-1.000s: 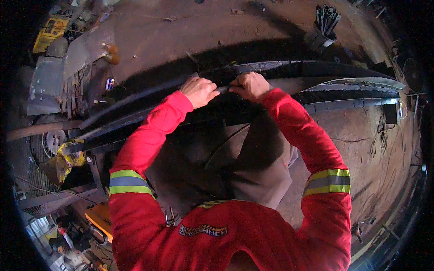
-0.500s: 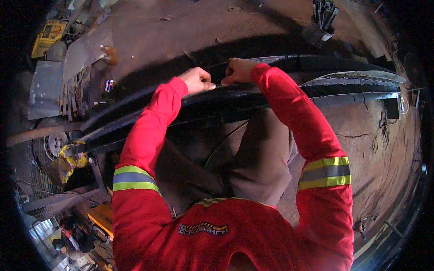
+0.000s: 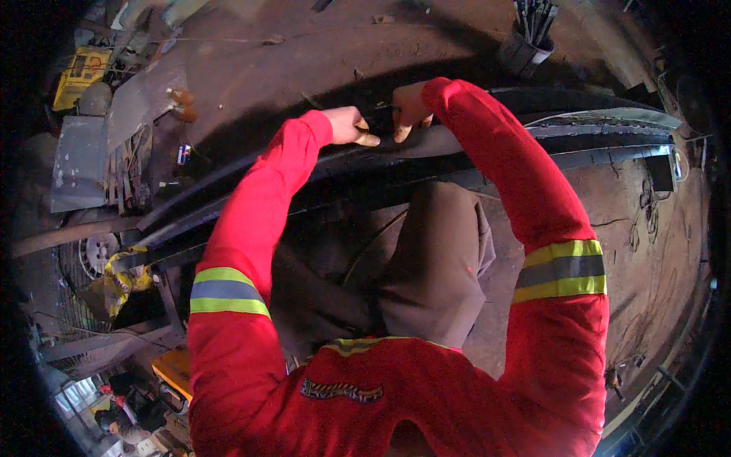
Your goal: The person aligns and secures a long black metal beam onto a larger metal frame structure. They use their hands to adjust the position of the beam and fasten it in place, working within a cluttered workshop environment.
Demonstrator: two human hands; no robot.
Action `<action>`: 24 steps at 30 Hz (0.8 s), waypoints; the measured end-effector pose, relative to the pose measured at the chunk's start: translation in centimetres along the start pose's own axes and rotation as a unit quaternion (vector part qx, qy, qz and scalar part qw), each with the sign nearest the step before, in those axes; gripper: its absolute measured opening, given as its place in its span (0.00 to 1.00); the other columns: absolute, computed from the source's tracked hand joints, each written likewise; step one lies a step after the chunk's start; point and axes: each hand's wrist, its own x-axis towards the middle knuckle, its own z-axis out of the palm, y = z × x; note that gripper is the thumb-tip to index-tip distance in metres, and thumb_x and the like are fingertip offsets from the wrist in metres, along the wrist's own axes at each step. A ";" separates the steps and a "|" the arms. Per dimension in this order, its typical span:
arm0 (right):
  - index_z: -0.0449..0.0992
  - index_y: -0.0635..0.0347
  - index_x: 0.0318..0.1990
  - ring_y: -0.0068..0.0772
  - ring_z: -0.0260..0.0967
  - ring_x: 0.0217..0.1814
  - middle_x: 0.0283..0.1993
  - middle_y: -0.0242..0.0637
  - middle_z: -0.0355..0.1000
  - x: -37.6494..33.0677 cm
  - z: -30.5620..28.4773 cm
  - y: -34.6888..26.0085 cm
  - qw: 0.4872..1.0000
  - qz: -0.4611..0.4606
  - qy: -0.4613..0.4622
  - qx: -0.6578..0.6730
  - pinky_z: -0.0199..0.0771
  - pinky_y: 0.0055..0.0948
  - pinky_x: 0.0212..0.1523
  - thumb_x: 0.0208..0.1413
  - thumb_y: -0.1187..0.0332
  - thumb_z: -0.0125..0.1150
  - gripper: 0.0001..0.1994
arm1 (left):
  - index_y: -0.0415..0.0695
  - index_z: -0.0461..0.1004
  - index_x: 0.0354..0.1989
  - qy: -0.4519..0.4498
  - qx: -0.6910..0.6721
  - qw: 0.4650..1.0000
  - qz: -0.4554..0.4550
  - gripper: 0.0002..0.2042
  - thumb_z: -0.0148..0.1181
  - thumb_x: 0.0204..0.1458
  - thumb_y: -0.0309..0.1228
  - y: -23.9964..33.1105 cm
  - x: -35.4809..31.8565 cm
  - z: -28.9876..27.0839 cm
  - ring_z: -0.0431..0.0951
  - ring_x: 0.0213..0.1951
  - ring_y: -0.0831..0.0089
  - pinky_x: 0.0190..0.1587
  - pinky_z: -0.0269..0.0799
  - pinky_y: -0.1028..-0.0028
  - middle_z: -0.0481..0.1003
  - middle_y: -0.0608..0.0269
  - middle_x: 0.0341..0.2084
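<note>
Nearest to you is your own red jacket, and both red sleeves with yellow and grey reflective bands reach away from it over your brown trousers (image 3: 434,266).

Further out, both hands meet on a long dark metal beam (image 3: 487,145) that runs across the scene from low on the left to the far right, bending with the lens. Your left hand (image 3: 346,124) rests on the beam's top edge, fingers curled and thumb stretched to the right; whether its grip pinches anything, you cannot tell. Your right hand (image 3: 409,107) sits just beside it, to the right and a little farther, fingers bent down over the same edge; its grip is partly hidden by the wrist, so you cannot tell that one either. The fingertips of both hands are close together, nearly touching.

Left of the beam, a wheel (image 3: 95,251) lies low, with yellow rags (image 3: 122,278) beside it. Beyond the beam is dusty floor (image 3: 304,53). Far left stands a yellow machine (image 3: 80,72), and far right a dark bucket of rods (image 3: 525,42).
</note>
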 end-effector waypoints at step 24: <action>0.75 0.65 0.35 0.44 0.73 0.34 0.33 0.47 0.74 1.4 -1.0 -4.7 0.988 -0.068 -0.061 -0.123 0.74 0.38 0.35 0.30 0.60 0.74 0.23 | 0.39 0.74 0.21 0.169 0.013 0.983 0.075 0.13 0.63 0.43 0.38 -0.3 0.4 3.4 0.74 0.24 0.52 0.28 0.66 0.61 0.73 0.48 0.20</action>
